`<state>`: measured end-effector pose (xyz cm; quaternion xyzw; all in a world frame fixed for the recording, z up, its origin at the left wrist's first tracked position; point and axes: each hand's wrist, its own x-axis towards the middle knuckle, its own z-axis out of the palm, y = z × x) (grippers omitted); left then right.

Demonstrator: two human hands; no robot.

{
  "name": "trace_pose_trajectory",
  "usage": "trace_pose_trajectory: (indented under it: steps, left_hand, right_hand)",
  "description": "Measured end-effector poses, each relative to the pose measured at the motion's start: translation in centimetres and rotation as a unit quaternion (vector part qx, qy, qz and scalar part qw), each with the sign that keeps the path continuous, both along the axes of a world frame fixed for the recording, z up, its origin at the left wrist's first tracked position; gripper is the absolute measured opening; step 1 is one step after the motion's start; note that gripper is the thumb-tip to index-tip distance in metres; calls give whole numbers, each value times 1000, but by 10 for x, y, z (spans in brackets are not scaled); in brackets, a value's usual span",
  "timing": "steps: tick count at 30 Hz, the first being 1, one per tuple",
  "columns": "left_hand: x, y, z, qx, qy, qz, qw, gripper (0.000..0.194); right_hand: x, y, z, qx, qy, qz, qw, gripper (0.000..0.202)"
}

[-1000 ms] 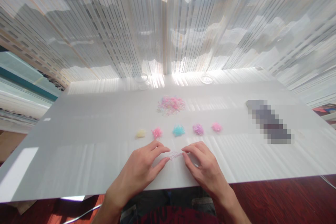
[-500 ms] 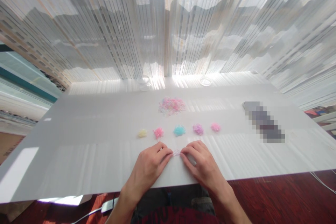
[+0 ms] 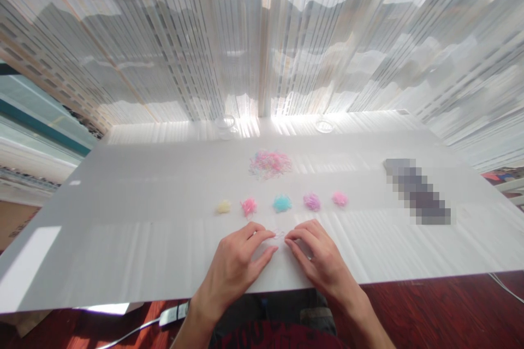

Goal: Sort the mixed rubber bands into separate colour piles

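Between my two hands lies a small bunch of pale pinkish strands, thin like tiny rubber bands. My left hand rests on the table at its left, thumb and forefinger parted, the forefinger tip close to the strands. My right hand has its fingertips pinched together at the strands' right end. Just beyond the hands runs a row of little piles: yellow, hot pink, turquoise, purple and light pink. Behind them spreads a larger mixed-colour pile.
All of this lies on a white table. A blurred-out flat object is on the right. Two clear round items stand near the sheer curtain at the back. A power strip with a cable lies below the front edge.
My left thumb has come away from the forefinger, opening the pinch on the pale strands. The right hand stays pinched. The view has shifted slightly.
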<state>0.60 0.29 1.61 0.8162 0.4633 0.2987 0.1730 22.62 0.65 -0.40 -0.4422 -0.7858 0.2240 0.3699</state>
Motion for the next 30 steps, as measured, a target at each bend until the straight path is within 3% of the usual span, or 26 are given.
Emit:
trace_pose_trajectory:
  steps: [12, 30]
  left_hand:
    - [8, 1, -11, 10, -112, -14, 994, 13]
    - [8, -1, -11, -6, -122, -19, 992, 17]
  right_hand:
    - [2, 0, -1, 9, 26, 18, 999, 13]
    - [-1, 0, 5, 19, 44, 9, 999, 9]
